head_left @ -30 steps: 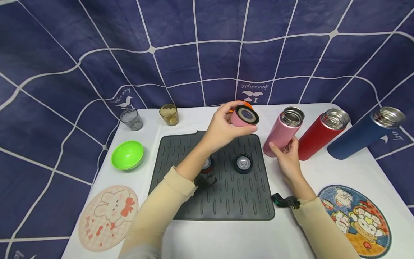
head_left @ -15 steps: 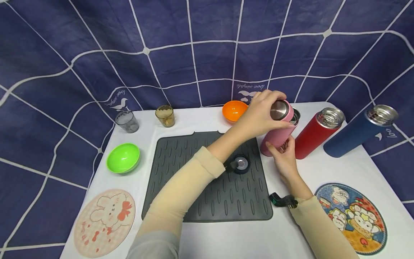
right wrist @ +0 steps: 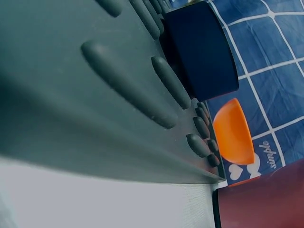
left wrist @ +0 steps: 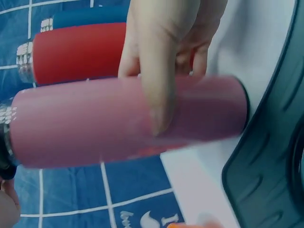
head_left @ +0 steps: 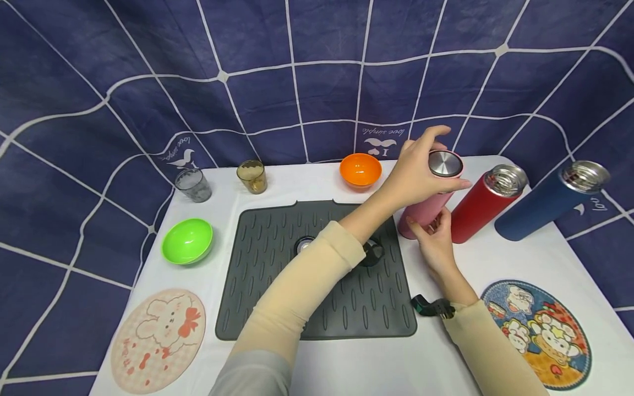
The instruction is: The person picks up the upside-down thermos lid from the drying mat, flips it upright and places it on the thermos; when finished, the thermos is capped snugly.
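A pink thermos bottle (head_left: pixel 423 213) stands upright beside the right edge of the dark grey mat (head_left: pixel 262 269). My right hand (head_left: pixel 438 247) grips its lower body, with the thumb (left wrist: pixel 161 102) across the side in the left wrist view. At the mouth sits a pink lid (head_left: pixel 446 163), its steel top facing up. My left hand (head_left: pixel 413 176) holds this lid, thumb along the near side and the other fingers around the far side. A dark blue lid (right wrist: pixel 202 52) rests on the mat; another round lid (head_left: pixel 303 243) is mostly hidden by my left forearm.
Lidless red (head_left: pixel 485 206) and blue (head_left: pixel 542 206) bottles stand to the right. An orange bowl (head_left: pixel 360 170), two glasses (head_left: pixel 251 177) and a green bowl (head_left: pixel 187 241) stand behind and left of the mat. Round placemats (head_left: pixel 158 341) lie at both front corners.
My left hand has carried the pink lid rightward, turned it steel side up and brought it onto the pink bottle's mouth. The right hand keeps its grip on the bottle.
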A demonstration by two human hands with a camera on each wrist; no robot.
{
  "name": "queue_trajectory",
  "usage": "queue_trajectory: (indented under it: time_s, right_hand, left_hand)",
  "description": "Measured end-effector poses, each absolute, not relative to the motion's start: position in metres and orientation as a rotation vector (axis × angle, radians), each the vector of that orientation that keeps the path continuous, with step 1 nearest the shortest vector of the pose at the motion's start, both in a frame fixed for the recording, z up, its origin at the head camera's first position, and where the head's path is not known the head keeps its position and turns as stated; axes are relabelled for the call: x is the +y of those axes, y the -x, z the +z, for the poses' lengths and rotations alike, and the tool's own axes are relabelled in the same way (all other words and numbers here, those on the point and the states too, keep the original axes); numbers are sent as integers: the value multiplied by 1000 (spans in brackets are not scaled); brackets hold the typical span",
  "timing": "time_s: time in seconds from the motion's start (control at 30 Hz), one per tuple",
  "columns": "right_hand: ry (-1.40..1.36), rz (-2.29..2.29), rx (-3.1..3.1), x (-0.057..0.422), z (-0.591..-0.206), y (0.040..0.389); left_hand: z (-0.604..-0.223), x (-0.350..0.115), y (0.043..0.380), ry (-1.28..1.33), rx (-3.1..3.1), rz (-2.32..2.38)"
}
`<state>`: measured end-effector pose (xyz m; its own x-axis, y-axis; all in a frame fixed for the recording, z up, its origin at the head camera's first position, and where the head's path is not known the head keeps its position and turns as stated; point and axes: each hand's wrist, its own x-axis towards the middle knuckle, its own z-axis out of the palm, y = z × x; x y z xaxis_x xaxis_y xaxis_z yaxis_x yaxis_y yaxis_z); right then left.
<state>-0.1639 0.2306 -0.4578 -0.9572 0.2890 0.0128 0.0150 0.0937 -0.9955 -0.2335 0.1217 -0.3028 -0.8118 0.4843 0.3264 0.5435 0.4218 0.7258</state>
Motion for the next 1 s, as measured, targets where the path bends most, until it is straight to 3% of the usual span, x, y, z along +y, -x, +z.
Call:
queue_trajectory:
  time_s: [0.2,0.6,0.87,1.0]
  right_hand:
    - [318,1936,-2172,230,-458,165]
    - [309,1892,-2221,231,-461,165]
    - [312,1892,-2222,232,-461,164]
    - [276,1874,-2237,233,-462,165]
  left_hand:
    - [-312,128,231,838,-2508,-1551]
    - [-320,123,235,934,-2609,-1497]
    - [-337,120,235,776,-2582,-1605]
    - [-340,114,237,857,-2560,-1691]
